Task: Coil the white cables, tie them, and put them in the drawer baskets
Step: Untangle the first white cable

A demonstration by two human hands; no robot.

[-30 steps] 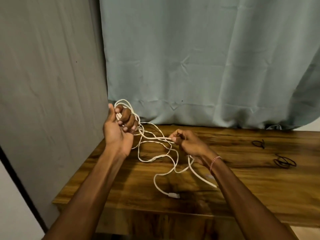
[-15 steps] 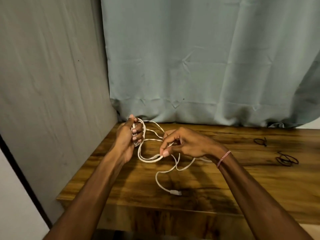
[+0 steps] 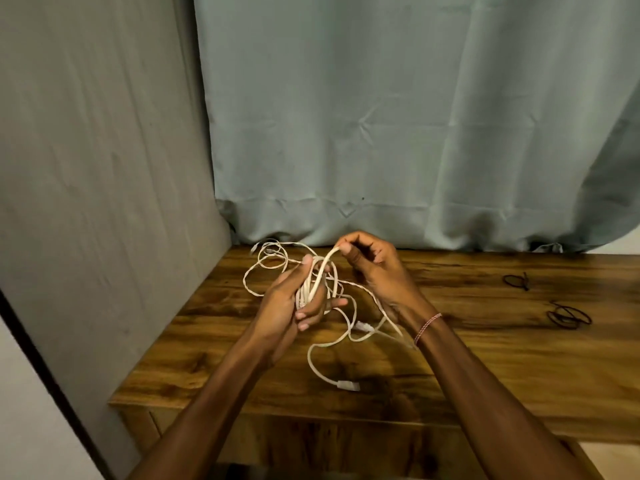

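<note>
My left hand grips a bundle of white cable loops above the wooden table. My right hand pinches a strand of the same white cable just above the bundle, at its upper right. Loose cable trails down over the table to a white plug near the front edge. More thin white cable lies in loops at the table's back left, with a second connector under my right wrist. No drawer or basket shows in this view.
Dark hair ties lie at the table's right: one small, one cluster. A grey-green curtain hangs behind the table, and a grey panel closes off the left side.
My right hand has lifted from low by the table to above the bundle, carrying a strand up over it. My left hand has shifted right, and the bundle in it is thicker.
</note>
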